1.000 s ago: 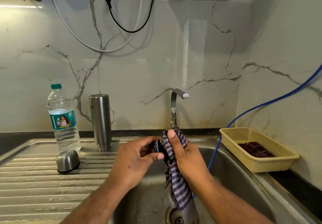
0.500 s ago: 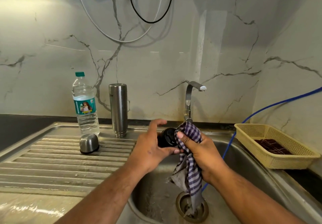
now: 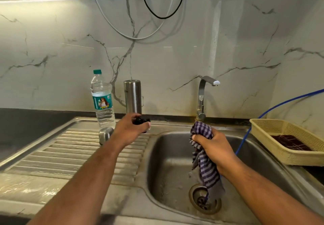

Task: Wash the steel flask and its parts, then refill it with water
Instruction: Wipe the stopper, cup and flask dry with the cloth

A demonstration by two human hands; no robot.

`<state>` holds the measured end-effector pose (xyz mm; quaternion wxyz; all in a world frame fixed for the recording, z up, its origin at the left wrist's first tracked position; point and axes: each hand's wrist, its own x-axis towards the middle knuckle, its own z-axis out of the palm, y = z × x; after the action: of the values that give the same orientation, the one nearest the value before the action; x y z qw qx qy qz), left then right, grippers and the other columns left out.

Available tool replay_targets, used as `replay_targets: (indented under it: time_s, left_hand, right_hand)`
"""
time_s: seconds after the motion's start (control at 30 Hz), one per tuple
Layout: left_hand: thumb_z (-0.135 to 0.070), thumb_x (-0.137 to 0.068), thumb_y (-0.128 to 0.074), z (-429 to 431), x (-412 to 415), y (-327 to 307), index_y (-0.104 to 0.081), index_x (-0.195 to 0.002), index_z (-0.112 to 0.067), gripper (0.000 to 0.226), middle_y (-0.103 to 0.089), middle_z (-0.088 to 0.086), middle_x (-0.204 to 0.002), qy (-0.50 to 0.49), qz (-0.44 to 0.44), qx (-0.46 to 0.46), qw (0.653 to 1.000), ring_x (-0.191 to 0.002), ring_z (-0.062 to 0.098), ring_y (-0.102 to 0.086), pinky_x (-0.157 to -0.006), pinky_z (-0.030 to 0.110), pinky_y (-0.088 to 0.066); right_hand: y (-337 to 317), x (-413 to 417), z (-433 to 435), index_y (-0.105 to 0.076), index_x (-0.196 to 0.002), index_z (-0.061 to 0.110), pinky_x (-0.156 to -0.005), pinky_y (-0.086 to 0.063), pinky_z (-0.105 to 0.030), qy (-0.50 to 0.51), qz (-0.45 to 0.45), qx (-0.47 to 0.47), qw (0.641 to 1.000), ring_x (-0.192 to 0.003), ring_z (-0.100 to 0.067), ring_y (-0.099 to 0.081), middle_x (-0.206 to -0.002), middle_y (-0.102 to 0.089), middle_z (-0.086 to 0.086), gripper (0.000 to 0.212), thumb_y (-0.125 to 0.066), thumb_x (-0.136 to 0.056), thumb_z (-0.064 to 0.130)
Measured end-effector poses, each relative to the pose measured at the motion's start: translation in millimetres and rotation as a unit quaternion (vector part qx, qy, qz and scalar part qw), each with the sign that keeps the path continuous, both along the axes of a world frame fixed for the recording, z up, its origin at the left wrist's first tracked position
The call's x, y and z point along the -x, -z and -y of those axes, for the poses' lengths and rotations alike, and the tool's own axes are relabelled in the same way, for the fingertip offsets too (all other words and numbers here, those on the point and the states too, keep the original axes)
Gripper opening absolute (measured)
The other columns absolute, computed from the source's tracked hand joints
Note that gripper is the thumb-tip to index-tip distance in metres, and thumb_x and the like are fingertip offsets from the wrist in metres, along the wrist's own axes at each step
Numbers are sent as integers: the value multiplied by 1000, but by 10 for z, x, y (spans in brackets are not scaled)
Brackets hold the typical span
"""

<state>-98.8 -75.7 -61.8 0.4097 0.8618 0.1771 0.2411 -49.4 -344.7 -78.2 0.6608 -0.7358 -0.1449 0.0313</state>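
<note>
Right hand [image 3: 213,147] clenched round striped cloth [image 3: 205,165], which hung into the sink [image 3: 168,154]. Left hand [image 3: 131,130] curled round black stopper [image 3: 142,120] over the ribbed surface [image 3: 70,151]. Steel cap [image 3: 105,134] lay just beside that hand. Behind, flask [image 3: 132,98] stood upright beside water bottle [image 3: 103,102], near the wall.

The left hand [image 3: 130,132] covers most of the black part [image 3: 142,120], so its shape cannot be told, and it hides the base of the steel flask [image 3: 132,96]. Its forearm crosses the steel cap [image 3: 105,134]. The striped cloth [image 3: 205,168] overhangs part of the drain [image 3: 198,200]. The basket [image 3: 280,154] and the blue hose [image 3: 280,104] run off the right edge.
</note>
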Motion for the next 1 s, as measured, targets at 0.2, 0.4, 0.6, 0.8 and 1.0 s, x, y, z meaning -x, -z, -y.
replay_targets:
  time_s: [0.2,0.4,0.6,0.8,1.0]
  left_hand:
    - [-44,-82,-81,-429,100,-107,-63,-97,-24,31,-70,-1,-97,-66,-49,-70,994,-90,17,-63,-61,24,-41]
    - [-49,-75,-85,-619,175,173,-66,-94,-34,31,-67,-13,-82,-106,-57,-82,989,-73,16,-72,-78,42,-62]
    - [-52,-81,-80,-686,210,144,-69,-107,-30,36,-65,-10,-88,-104,-83,-120,984,-74,8,-63,-79,33,-57]
    - [-24,-86,-80,-712,173,164,-65,-115,-16,33,-65,4,-108,-79,-11,-18,997,-73,8,-57,-40,9,-42]
    - [-25,-83,-83,-856,251,136,-63,-116,-20,39,-72,5,-110,-29,-12,66,997,-92,20,-71,-70,27,-55]
  right_hand:
    - [53,-41,-44,-64,-124,29,-72,-50,-21,0,6,43,999,-92,-7,-69,-103,-73,9,34,-74,-92,28]
    - [98,-82,-56,-64,-130,26,-75,-49,-21,8,24,72,997,-96,-6,-68,-107,-72,10,39,-74,-92,28]
    - [124,-100,-52,-64,-130,25,-77,-49,-22,13,25,87,996,-97,-7,-68,-107,-72,9,40,-74,-92,29]
    - [116,-97,-44,-64,-126,28,-74,-47,-21,9,25,85,996,-96,-7,-67,-106,-72,9,36,-74,-92,28]
    - [106,-90,-36,-62,-120,34,-72,-45,-19,1,32,79,996,-94,-5,-66,-104,-71,11,30,-73,-93,28]
